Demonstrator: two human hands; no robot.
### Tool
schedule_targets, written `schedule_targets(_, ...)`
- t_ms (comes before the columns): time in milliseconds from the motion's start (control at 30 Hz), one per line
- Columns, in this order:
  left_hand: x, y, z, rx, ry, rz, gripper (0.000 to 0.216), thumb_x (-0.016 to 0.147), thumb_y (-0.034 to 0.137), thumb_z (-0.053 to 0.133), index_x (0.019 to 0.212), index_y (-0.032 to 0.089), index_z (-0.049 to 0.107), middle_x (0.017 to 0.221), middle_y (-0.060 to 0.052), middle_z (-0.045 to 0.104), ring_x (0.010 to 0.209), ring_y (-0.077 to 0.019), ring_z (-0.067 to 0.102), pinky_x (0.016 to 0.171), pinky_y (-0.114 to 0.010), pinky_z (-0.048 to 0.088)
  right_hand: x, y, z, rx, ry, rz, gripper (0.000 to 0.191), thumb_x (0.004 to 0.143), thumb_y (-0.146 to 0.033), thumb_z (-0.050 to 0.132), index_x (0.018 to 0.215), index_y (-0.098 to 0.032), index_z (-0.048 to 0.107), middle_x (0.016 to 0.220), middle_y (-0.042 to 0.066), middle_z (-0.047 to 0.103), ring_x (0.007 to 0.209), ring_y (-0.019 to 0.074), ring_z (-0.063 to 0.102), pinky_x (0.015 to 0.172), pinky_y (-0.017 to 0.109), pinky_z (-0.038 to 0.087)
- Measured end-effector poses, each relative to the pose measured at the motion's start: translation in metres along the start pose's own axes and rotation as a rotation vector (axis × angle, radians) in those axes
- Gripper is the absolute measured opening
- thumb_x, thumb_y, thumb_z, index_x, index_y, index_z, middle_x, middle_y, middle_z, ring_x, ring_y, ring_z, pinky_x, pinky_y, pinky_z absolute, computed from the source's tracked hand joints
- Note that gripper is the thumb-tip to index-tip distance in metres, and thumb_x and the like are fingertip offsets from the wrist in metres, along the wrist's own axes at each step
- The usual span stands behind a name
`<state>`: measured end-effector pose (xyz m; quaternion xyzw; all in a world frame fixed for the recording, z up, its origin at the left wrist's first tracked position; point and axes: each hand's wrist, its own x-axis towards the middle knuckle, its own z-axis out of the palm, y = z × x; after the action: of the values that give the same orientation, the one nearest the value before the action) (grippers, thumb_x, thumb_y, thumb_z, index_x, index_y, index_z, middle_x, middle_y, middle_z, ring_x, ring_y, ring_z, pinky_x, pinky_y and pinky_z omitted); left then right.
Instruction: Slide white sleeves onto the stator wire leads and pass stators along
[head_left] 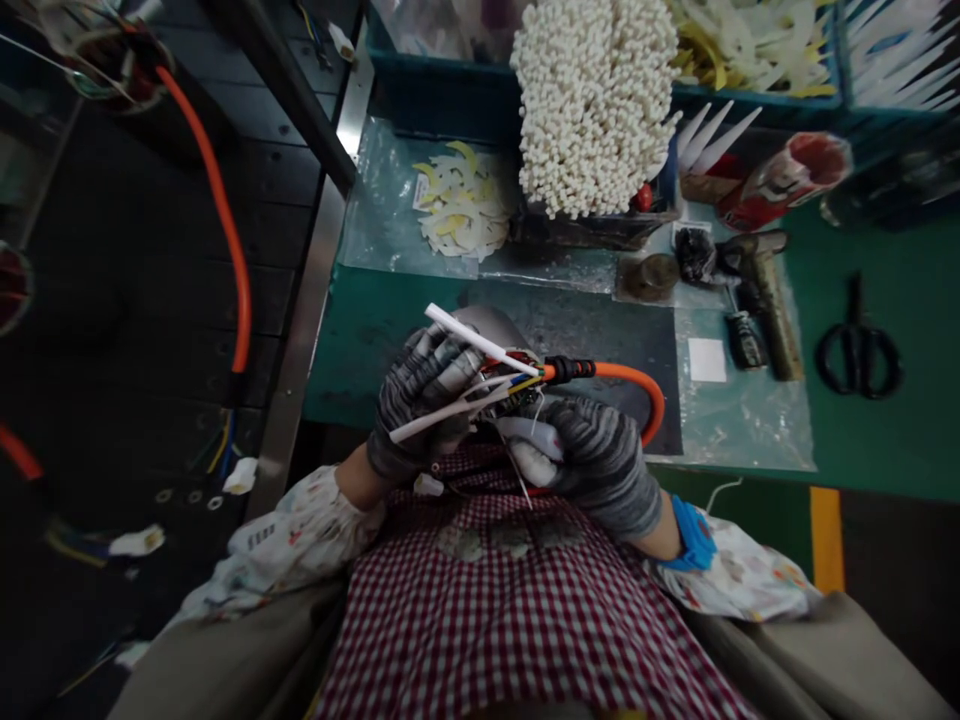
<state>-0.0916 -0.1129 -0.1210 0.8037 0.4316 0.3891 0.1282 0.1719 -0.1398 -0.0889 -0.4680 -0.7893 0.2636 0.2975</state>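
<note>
Both my hands wear grey striped gloves and meet at the table's near edge, around a wired round grey part. My left hand is closed around its left side, fingers curled over it. Thin wires and two white sleeves, an upper sleeve and a lower sleeve, stick out to the left. An orange cable with a black strain relief loops off to the right. My right hand is closed below the cable, its pale fingertips pinched together near the wires. What they pinch is hidden.
Behind stand a bundle of white cotton-like tips, blue bins and a pile of pale strips. To the right lie a hammer, black scissors and a red can. Another orange cable hangs at left.
</note>
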Motion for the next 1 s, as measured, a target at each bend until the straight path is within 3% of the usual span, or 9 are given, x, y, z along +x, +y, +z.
schedule_targets(233, 0.02, 0.008, 0.002, 0.104, -0.01, 0.106, 0.058, 0.116, 0.052, 0.043, 0.17, 0.032, 0.05, 0.159, -0.011, 0.071, 0.16, -0.0319, 0.058, 0.134, -0.051, 0.046, 0.001, 0.004, -0.012, -0.001, -0.003, -0.024, 0.019, 0.107, -0.036, 0.07, 0.101, -0.029, 0.086, 0.077, 0.002, 0.077, 0.069, 0.0232, 0.073, 0.067, 0.04, 0.064)
schedule_targets(433, 0.061, 0.016, 0.003, 0.118, -0.167, 0.078, 0.059, 0.117, 0.058, 0.039, 0.161, 0.027, 0.063, 0.161, -0.011, 0.07, 0.158, -0.0331, 0.06, 0.131, -0.05, 0.048, 0.004, 0.016, -0.029, -0.02, 0.08, 0.066, 0.019, 0.099, -0.039, 0.078, 0.114, -0.035, 0.089, 0.099, 0.008, 0.084, 0.102, 0.0355, 0.08, 0.1, 0.056, 0.07)
schedule_targets(633, 0.097, 0.018, 0.007, 0.127, -0.284, 0.073, 0.058, 0.118, 0.055, 0.04, 0.158, 0.023, 0.065, 0.156, -0.011, 0.073, 0.153, -0.0348, 0.064, 0.127, -0.05, 0.053, 0.018, 0.014, -0.039, -0.08, 0.096, 0.032, 0.013, 0.099, -0.034, 0.074, 0.105, -0.034, 0.086, 0.106, 0.005, 0.087, 0.106, 0.0317, 0.083, 0.103, 0.05, 0.07)
schedule_targets(800, 0.116, 0.018, 0.011, 0.096, -0.313, 0.085, 0.056, 0.117, 0.055, 0.041, 0.155, 0.023, 0.068, 0.154, -0.011, 0.075, 0.143, -0.0348, 0.072, 0.122, -0.049, 0.06, 0.02, 0.018, -0.046, -0.031, 0.125, 0.039, 0.027, 0.096, -0.029, 0.079, 0.122, -0.036, 0.085, 0.128, 0.003, 0.086, 0.123, 0.0344, 0.081, 0.116, 0.054, 0.066)
schedule_targets(1000, 0.137, 0.015, 0.018, 0.07, -0.366, 0.013, 0.054, 0.116, 0.057, 0.042, 0.14, 0.023, 0.077, 0.133, -0.011, 0.083, 0.126, -0.0344, 0.079, 0.11, -0.048, 0.066, 0.017, 0.041, -0.042, -0.171, 0.231, 0.103, 0.032, 0.094, -0.039, 0.087, 0.125, -0.035, 0.084, 0.12, 0.008, 0.086, 0.107, 0.0366, 0.082, 0.096, 0.055, 0.07)
